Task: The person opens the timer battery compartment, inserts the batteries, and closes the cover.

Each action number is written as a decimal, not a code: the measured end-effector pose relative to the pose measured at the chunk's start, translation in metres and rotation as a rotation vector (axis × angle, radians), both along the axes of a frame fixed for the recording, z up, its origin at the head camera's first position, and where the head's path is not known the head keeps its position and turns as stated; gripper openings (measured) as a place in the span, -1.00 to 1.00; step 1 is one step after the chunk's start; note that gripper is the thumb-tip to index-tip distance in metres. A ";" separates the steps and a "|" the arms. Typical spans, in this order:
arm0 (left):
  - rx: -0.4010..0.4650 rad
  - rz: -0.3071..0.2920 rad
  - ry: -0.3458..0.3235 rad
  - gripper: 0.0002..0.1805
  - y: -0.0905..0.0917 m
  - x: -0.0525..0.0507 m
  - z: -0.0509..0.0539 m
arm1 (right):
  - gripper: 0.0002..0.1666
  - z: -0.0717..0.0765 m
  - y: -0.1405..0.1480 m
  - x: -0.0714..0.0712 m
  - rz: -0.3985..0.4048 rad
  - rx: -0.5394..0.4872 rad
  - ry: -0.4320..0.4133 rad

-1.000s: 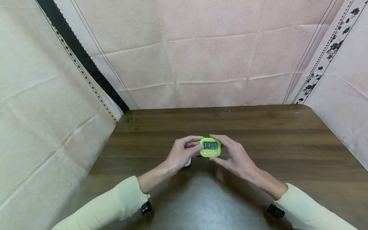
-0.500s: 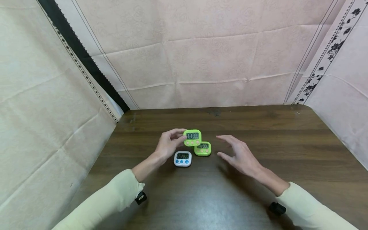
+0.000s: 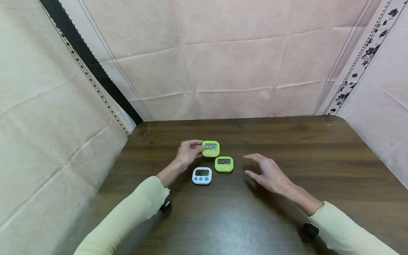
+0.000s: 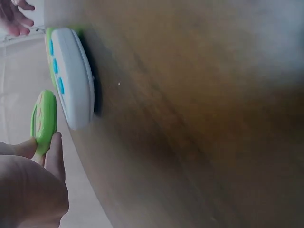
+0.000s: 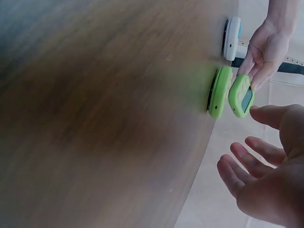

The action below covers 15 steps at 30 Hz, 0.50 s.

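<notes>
My left hand (image 3: 188, 152) pinches a green digital timer (image 3: 210, 148) by its left edge, thumb on the front. In the left wrist view that timer (image 4: 46, 121) is between thumb and fingers, off the table. A second green timer (image 3: 224, 164) lies on the table just nearer and to the right, its display facing up. Left of it and closer to me lies a white timer (image 3: 202, 176) with blue buttons. To the right, my right hand (image 3: 271, 175) holds nothing, thumb and fingers spread apart, nearest the second green timer.
The brown wooden table (image 3: 287, 141) has a far edge against a pale cloth backdrop (image 3: 236, 71). More cloth (image 3: 57, 134) hangs along the left side. A black band (image 3: 92, 60) runs down the left corner.
My left hand has carried its green timer left and away from me, out of both hands' grip. My right hand has let go and drawn back right. The two timers on the table came into view.
</notes>
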<state>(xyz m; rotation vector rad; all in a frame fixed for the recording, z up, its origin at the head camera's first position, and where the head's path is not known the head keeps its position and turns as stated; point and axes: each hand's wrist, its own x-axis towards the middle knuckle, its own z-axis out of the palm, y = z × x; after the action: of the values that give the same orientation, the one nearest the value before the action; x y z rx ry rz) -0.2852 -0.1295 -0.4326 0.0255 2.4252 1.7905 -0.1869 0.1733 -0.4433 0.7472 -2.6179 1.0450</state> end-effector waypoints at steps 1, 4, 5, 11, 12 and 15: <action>-0.002 0.005 -0.012 -0.66 0.001 -0.002 -0.001 | -0.45 0.000 0.000 0.000 -0.003 0.009 -0.011; 0.005 0.014 -0.045 -0.66 0.006 -0.009 -0.003 | -0.45 -0.002 0.002 -0.001 -0.011 0.039 -0.047; 0.009 0.015 -0.054 -0.66 0.009 -0.011 -0.004 | -0.45 -0.002 0.002 -0.001 -0.012 0.047 -0.059; 0.039 0.018 -0.098 -0.66 0.026 -0.018 -0.005 | -0.46 -0.004 0.005 -0.002 -0.009 0.072 -0.082; 0.039 0.015 -0.104 -0.65 0.029 -0.019 -0.005 | -0.47 -0.005 0.005 -0.002 -0.008 0.074 -0.078; 0.020 0.003 -0.113 -0.65 0.036 -0.020 -0.006 | -0.47 -0.005 0.004 -0.002 -0.007 0.076 -0.079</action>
<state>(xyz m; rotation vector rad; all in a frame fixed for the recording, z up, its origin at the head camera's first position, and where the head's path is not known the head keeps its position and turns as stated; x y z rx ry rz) -0.3052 -0.0936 -0.4384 -0.0762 2.3308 1.7669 -0.1887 0.1776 -0.4486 0.7268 -2.7391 0.9970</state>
